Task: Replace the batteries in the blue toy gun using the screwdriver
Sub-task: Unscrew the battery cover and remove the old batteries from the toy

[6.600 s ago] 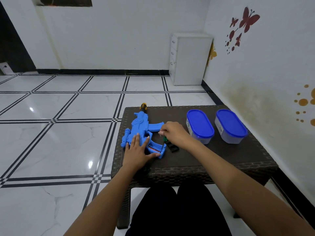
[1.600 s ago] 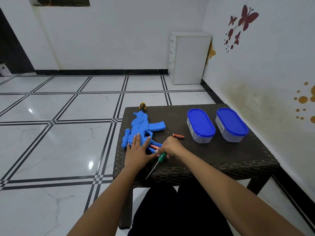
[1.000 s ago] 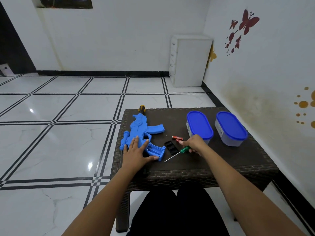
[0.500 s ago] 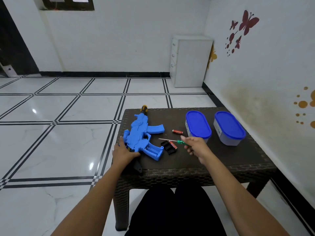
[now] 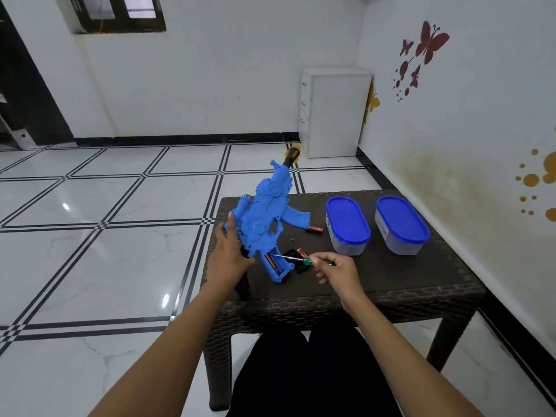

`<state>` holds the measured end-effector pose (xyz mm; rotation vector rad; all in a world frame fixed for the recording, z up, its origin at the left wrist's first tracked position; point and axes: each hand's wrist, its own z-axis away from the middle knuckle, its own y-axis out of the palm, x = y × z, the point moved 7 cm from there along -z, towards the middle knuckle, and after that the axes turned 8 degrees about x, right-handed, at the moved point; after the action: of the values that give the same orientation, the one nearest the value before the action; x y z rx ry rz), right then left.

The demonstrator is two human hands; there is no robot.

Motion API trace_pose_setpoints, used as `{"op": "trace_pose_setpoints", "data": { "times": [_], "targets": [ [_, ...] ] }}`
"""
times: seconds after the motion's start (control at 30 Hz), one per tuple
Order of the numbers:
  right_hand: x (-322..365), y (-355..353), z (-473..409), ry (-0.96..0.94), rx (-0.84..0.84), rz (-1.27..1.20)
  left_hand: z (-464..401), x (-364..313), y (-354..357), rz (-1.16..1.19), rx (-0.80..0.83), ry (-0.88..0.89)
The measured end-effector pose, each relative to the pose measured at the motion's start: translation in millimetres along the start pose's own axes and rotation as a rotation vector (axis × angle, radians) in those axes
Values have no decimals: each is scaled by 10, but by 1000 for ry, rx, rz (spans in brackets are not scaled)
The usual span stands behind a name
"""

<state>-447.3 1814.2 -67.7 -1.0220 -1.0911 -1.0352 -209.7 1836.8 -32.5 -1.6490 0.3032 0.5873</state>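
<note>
My left hand grips the blue toy gun near its rear and holds it tilted up off the dark wicker table, muzzle pointing away. The battery compartment at the gun's lower end is open, with a red battery inside. My right hand pinches the green-handled screwdriver, and its thin shaft points left into the open compartment. One red battery lies on the table by the gun's magazine, another lies by the black compartment cover.
Two clear containers with blue lids stand on the table's right half. A tiny screw lies near the cover. A white drawer cabinet stands in the far corner. The wall runs close along the table's right side.
My left hand has lifted the gun from lying flat to tilted up. My right hand has swung the screwdriver tip into the open battery compartment.
</note>
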Motion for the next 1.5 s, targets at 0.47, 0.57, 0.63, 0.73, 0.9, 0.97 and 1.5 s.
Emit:
{"op": "trace_pose_setpoints", "data": {
  "times": [0.47, 0.57, 0.63, 0.73, 0.9, 0.97, 1.5],
  "targets": [
    [288, 543, -150, -305, 87, 675, -143, 637, 348, 87, 226, -299],
    [320, 659, -228, -297, 143, 722, -156, 658, 374, 70, 225, -273],
    [353, 662, -289, -253, 125, 628, -164, 651, 376, 15, 219, -245],
    [414, 661, -354, -219, 106, 420, -175, 553, 368, -47, 193, -191],
    [577, 796, -441, -250, 157, 450, -164, 261, 587, -186, 265, -138],
    [610, 803, -461, -253, 178, 483, -162, 241, 634, -222, 250, -142],
    [584, 768, -542, -232, 276, 394, -150, 234, 627, -248, 222, -132]
  ]
}}
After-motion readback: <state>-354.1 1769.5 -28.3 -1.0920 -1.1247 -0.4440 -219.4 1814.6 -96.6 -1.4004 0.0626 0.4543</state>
